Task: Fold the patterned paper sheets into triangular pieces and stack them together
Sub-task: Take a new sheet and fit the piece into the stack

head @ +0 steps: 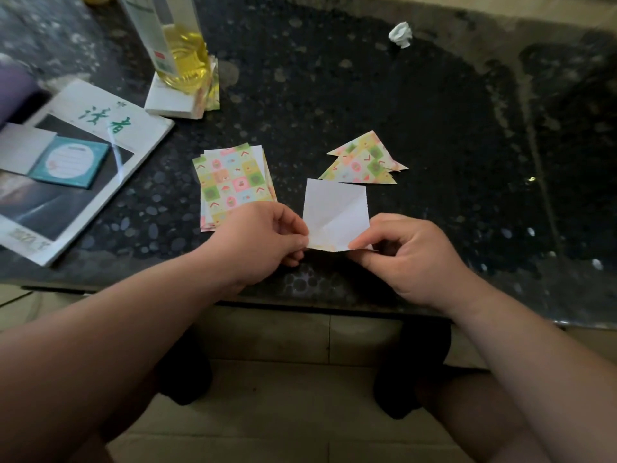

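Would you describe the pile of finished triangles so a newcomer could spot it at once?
On the dark speckled table, find the white-faced sheet being folded near the front edge. The pile of folded triangles lies just behind it, slightly right. Unlike the stack of flat square sheets to its left, same pastel checks, its pieces are pointed and fanned.

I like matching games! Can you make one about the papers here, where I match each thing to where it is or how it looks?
Things:
1. sheet
2. squares
3. triangles
4. paper ball

Places and states:
A. folded, piled just beyond the sheet
B. white side up, pinched by the left hand and the right hand
C. crumpled, far across the table
D. flat pile, pattern up, by the left hand

Pairs: 1-B, 2-D, 3-A, 4-C
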Demonstrator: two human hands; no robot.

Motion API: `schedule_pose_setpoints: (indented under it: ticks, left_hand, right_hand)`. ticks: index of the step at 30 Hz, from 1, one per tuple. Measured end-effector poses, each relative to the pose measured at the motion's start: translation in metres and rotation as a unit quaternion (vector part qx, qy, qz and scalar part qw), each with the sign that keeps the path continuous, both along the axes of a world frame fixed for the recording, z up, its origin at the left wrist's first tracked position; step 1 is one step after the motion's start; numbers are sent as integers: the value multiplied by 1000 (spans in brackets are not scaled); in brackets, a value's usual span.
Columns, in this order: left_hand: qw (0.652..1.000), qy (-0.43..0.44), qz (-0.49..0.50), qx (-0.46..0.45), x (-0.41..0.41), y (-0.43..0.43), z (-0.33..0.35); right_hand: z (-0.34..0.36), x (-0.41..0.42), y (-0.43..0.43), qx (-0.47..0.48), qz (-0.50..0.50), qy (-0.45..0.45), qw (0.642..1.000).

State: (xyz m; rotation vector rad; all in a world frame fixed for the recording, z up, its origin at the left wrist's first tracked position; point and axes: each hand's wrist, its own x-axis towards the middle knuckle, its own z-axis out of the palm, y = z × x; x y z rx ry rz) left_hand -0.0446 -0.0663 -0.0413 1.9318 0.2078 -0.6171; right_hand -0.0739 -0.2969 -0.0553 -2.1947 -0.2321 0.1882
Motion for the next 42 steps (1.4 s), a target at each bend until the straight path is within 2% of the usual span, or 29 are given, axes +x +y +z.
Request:
schedule_pose_setpoints:
  ticks: [2,5,8,11,14,18,24,33,39,41,42]
  left_hand:
    - [992,-67,-59,92,0,2,1]
    - [958,-147,-146,197,-3,3,4]
    - [920,-206,-239,233,-8,3,-3]
    - [902,-219,-278,246,-14,3,-7]
    - [902,-226,-265,255,-14,2,-11]
    - [926,-209,-211,234,-11,2,-12]
    - [935,-185,-173,248,-13,-3,-10]
    - [930,-182,-145,284,-15,-10,-8]
    - [931,-213,-126,269,-17,-9,-12]
    - [918,-244,-144,278,-20,-10,-13]
    - [900,-280,-164,291,-22,-10,-14]
  right_hand:
    - [-1,1,0,-21,0,22,1000]
    - [-3,2,1,-63,-4,29,998]
    - [-5,3,1,-124,7,35,992]
    - [-6,2,2,-142,15,53,988]
    - [-7,1,4,-137,22,61,988]
    - [0,3,7,-147,20,98,984]
    - [6,12,12,-153,-53,154,975]
    - [11,30,26,-190,-118,225,948]
    - [11,32,32,-211,-123,227,943]
    - [11,32,33,-214,-125,221,943]
    - [11,31,33,-211,-124,218,945]
